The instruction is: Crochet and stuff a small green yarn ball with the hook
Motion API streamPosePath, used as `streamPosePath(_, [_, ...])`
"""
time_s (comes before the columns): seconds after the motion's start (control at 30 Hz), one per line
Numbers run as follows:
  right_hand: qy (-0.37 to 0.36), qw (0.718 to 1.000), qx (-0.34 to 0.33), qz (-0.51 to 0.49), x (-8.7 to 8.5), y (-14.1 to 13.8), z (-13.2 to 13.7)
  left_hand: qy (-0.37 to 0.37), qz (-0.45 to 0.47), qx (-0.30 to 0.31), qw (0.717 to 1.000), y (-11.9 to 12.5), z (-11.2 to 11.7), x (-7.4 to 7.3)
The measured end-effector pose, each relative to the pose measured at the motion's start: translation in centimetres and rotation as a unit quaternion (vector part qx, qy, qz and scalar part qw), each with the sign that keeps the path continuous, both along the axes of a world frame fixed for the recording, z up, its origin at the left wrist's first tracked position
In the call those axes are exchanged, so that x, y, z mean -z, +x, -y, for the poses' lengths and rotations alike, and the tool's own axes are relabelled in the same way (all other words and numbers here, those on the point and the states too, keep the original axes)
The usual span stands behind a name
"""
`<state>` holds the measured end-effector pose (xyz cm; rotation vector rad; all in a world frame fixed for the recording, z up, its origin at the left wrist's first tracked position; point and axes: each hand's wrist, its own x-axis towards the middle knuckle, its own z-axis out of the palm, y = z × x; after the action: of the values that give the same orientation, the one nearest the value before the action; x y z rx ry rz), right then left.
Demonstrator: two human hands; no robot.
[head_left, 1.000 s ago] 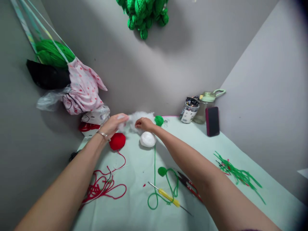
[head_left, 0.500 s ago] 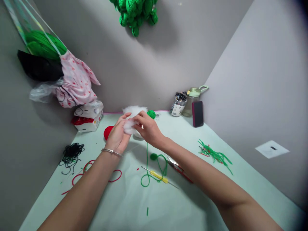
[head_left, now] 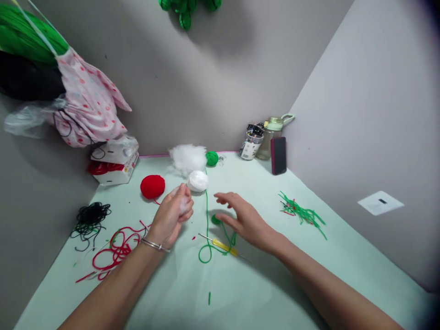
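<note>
My left hand [head_left: 171,215] is closed on a small tuft of white stuffing [head_left: 184,201], held above the pale green table [head_left: 240,293]. My right hand [head_left: 244,221] is open with fingers spread, hovering just over a small green crocheted piece [head_left: 215,219] and its green yarn strand [head_left: 206,229]. A yellow-handled crochet hook [head_left: 223,246] lies just below that hand. Farther back sit a pile of white stuffing [head_left: 186,157], a white yarn ball [head_left: 197,180], a red yarn ball [head_left: 152,186] and a green yarn ball [head_left: 211,158].
Loose red yarn [head_left: 115,245] and black yarn [head_left: 90,216] lie at the left. Green yarn scraps [head_left: 302,214] lie at the right. A jar [head_left: 250,144], a bottle [head_left: 271,137] and a phone [head_left: 278,155] stand in the back corner. A white box [head_left: 113,161] sits under a hanging pink bag [head_left: 87,107].
Both hands pulled back from the stuffing pile toward me. The left hand kept a tuft of stuffing; the right hand let go, opened and moved down over the green piece.
</note>
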<state>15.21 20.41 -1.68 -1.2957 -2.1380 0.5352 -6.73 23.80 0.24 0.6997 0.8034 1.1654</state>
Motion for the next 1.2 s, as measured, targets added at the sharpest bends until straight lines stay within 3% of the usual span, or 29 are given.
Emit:
streamPosePath(0.07, [-0.022,0.997,0.025,0.074,1.2,0.5,0.4,-0.004,-0.027,0.023,0.999,-0.1,0.0,0.6])
streamPosePath(0.17, [-0.036,0.994,0.046,0.09,2.6,0.4,0.4,-0.008,-0.073,0.072,0.995,-0.1,0.0,1.6])
streamPosePath(0.33, [-0.059,0.997,0.056,0.017,3.1,-0.4,0.4,0.026,-0.185,0.091,0.978,-0.1,0.2,2.8])
streamPosePath(0.53, [-0.132,0.984,0.085,-0.089,3.1,-0.7,0.9,0.097,-0.295,0.168,0.936,0.9,1.2,3.0])
streamPosePath(0.7, [-0.149,0.987,0.022,-0.055,2.4,-0.1,1.2,0.135,-0.358,0.169,0.908,1.3,1.4,3.1])
streamPosePath(0.87, [-0.115,0.993,-0.041,-0.003,2.0,0.4,1.2,0.129,-0.38,0.149,0.904,0.9,1.2,3.5])
streamPosePath(1.0, [-0.129,0.992,0.003,-0.002,2.5,0.6,0.8,0.124,-0.382,0.138,0.905,0.9,1.2,3.8])
streamPosePath(1.2, [-0.165,0.98,0.072,-0.091,2.4,0.6,0.5,0.14,-0.364,0.134,0.911,0.9,1.1,3.6])
